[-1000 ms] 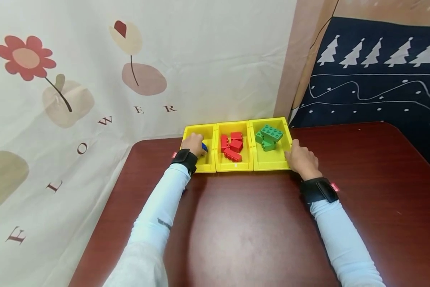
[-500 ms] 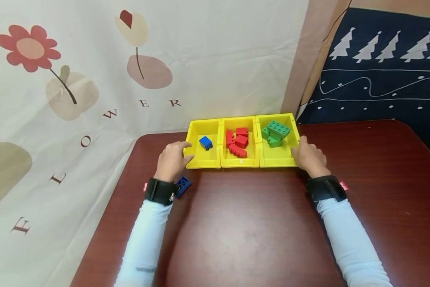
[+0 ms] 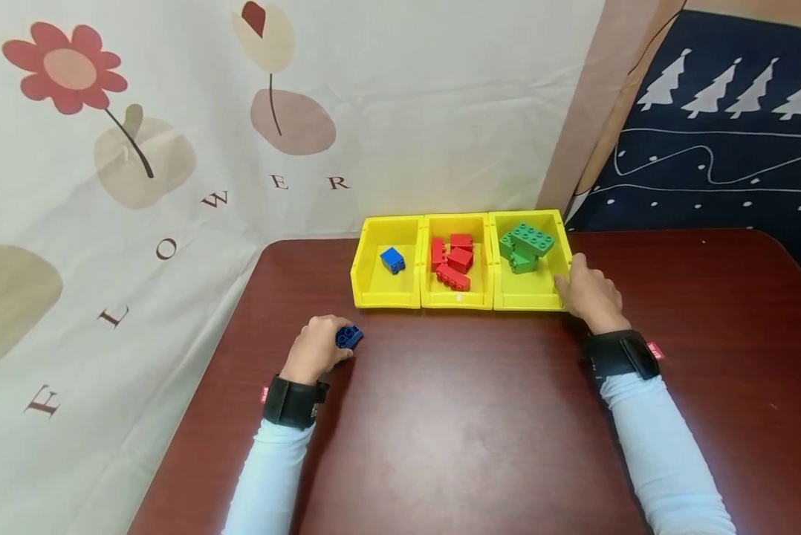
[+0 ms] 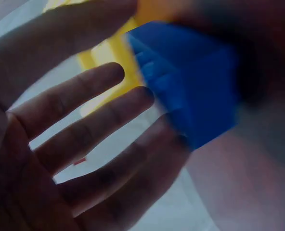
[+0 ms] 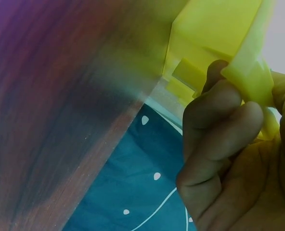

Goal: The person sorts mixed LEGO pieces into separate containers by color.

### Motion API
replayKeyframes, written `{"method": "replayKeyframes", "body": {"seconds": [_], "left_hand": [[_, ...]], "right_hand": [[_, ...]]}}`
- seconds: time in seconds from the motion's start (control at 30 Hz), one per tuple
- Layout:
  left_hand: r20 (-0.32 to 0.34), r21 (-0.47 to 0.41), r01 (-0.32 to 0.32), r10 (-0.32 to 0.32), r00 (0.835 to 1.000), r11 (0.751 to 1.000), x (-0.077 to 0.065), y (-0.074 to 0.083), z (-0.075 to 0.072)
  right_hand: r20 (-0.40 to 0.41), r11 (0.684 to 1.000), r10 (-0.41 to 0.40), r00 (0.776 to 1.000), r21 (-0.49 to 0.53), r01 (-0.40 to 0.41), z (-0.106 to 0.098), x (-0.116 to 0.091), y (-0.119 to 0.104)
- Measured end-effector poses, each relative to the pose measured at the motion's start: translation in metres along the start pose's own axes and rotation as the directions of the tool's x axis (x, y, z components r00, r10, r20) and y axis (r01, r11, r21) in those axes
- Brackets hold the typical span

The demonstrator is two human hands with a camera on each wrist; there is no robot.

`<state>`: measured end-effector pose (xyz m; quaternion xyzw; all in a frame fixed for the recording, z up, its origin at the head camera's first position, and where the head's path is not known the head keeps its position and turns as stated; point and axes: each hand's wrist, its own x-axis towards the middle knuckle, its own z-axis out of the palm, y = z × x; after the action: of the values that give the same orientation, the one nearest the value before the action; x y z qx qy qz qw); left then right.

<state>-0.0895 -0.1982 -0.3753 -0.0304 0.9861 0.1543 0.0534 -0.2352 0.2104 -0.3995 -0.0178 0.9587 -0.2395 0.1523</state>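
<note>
My left hand is low over the table beside a dark blue toy brick, thumb and fingers spread around its near side. In the left wrist view the fingers look nearly straight, and the blue brick stands close at their tips; whether they touch is unclear. My right hand grips the right rim of a row of three yellow bins. The right wrist view shows curled fingers and thumb on the yellow rim.
One blue brick lies in the left bin, several red bricks in the middle bin, and several green bricks in the right one. The bins stand at the back of the brown table, before a printed cloth.
My left hand has withdrawn from the left bin, where a blue brick now shows, and come down to the brick on the table. My right hand still holds the bin rim.
</note>
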Motion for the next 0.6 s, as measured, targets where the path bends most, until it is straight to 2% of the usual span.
{"method": "replayKeyframes", "body": {"seconds": [0.2,0.43,0.6], "left_hand": [[-0.027,0.01,0.03,-0.03,0.999,0.999,0.0002,0.0046,0.0058],[-0.001,0.057,0.052,-0.052,0.999,0.997,0.0005,0.0065,0.0078],[0.009,0.045,0.053,-0.054,0.999,0.998,-0.0006,0.0021,0.007]], "right_hand": [[-0.011,1.0,-0.01,1.0,0.002,0.01,-0.0027,-0.0013,0.0028],[-0.011,1.0,-0.02,1.0,0.007,0.02,-0.0002,-0.004,0.0056],[-0.002,1.0,-0.029,1.0,-0.003,0.029,0.0,-0.0018,0.0027]]}}
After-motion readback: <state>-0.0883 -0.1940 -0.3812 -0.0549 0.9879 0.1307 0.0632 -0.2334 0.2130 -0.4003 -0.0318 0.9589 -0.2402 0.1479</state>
